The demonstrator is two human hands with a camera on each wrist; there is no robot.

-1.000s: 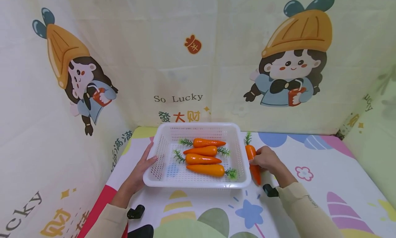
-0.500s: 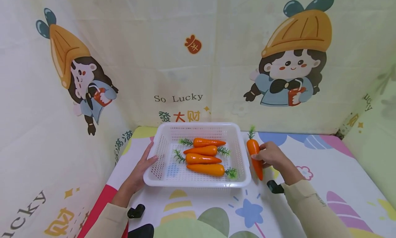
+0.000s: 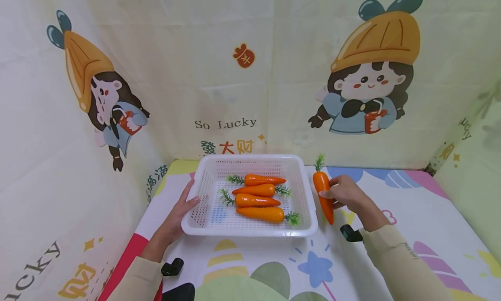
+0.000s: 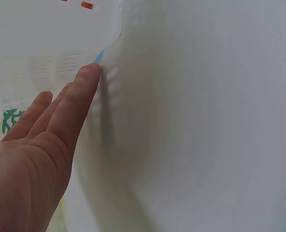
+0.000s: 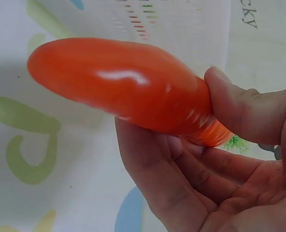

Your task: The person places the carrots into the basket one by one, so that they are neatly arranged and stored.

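Observation:
My right hand (image 3: 347, 193) pinches an orange toy carrot (image 3: 322, 182) between thumb and fingers, just beyond the right side of a white plastic basket (image 3: 250, 231). Its green leafy top points toward the back wall and its tip toward me. Up close in the right wrist view, the carrot (image 5: 114, 82) lies across the fingers with the thumb against it. Several more carrots (image 3: 258, 200) lie in a column inside the basket, leaves facing alternate ways. At the basket's left side rests my left hand (image 3: 178, 212); in the left wrist view its fingers (image 4: 75, 104) extend straight along the wall.
A white tablecloth (image 3: 274, 257) with colourful prints covers the table. Printed cloth walls (image 3: 176, 75) enclose it at the back and both sides, and the basket stands close to the back one. A black object (image 3: 179, 292) shows at the bottom edge.
My right hand has moved slightly back and to the right with the carrot, which now sits a little farther from the basket. The left hand and basket have stayed put.

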